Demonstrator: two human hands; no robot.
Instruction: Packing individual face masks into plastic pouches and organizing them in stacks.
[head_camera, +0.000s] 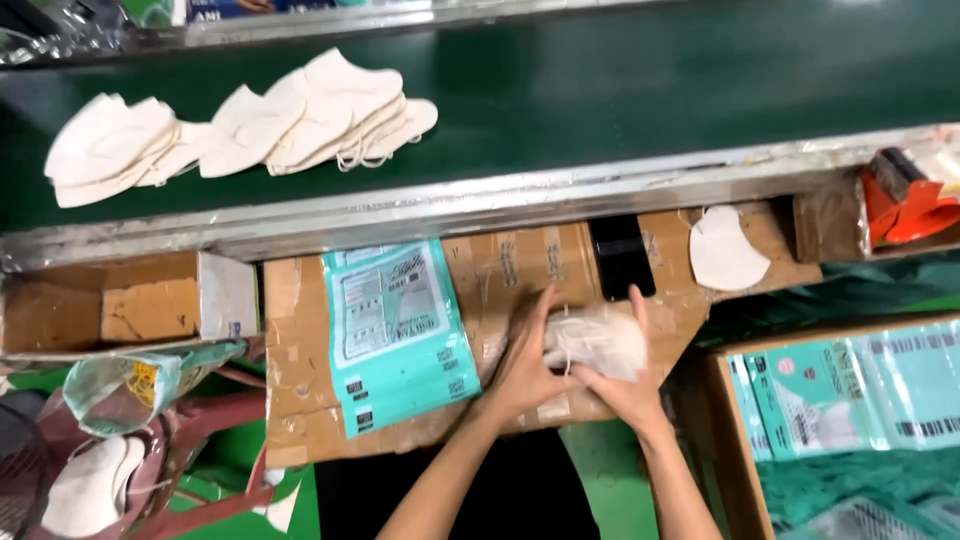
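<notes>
Presently, hands: a stack of white masks (597, 342) is clasped between left hand (523, 368) and right hand (628, 385), at five o'clock on the cardboard (500, 265).
Pouches: teal pouches (398, 335) are left unfilled at nine o'clock.
Belt: more masks (240, 125) are waiting at eleven o'clock.

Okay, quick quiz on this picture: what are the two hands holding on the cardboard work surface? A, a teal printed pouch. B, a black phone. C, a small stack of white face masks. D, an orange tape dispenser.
C: the left hand and right hand close around a blurred stack of white masks; the teal pouch lies untouched beside them.
</notes>
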